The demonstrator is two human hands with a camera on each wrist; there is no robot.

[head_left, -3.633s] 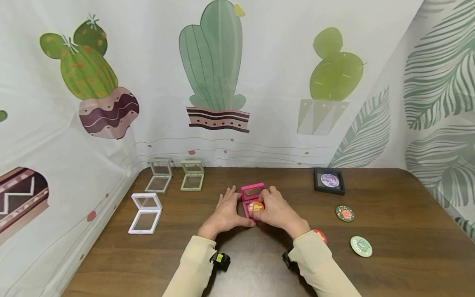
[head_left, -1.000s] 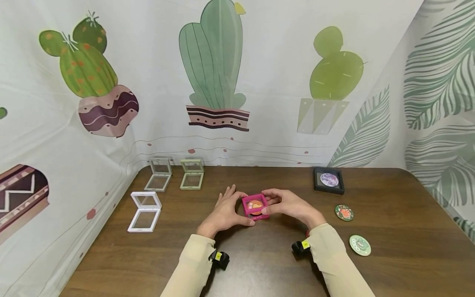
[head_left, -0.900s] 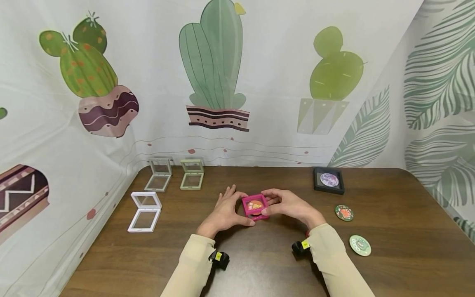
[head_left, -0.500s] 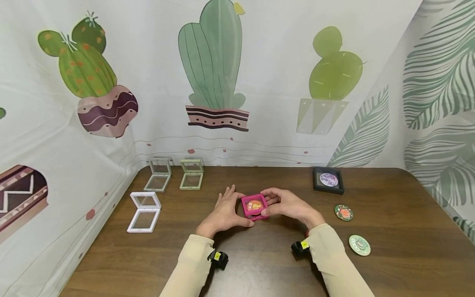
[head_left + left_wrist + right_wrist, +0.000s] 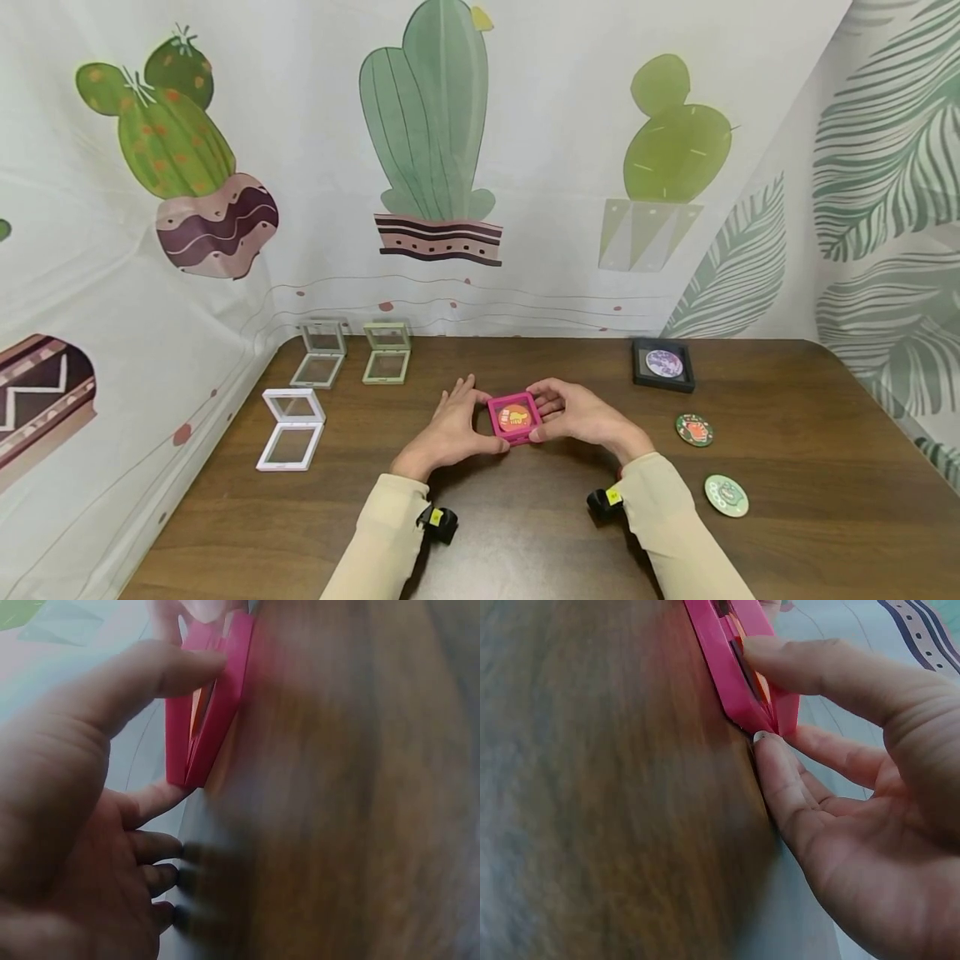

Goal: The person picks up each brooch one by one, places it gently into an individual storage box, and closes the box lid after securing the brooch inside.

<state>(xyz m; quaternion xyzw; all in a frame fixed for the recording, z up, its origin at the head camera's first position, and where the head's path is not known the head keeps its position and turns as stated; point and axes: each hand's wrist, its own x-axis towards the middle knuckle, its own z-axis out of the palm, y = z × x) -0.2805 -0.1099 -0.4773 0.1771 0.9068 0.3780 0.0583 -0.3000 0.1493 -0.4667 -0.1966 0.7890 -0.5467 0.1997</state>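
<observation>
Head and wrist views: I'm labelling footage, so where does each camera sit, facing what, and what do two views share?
Head: worn on the head, facing forward and down at the table and patterned backdrop; left hand, right hand and sleeves show.
Left wrist: on that wrist, looking along the left hand, large at frame left, to the pink case; more fingers beyond.
Right wrist: on that wrist, looking along the right hand, large at frame right, to the same case.
Shared: both wrist views show the pink case slightly open, side-on.
</observation>
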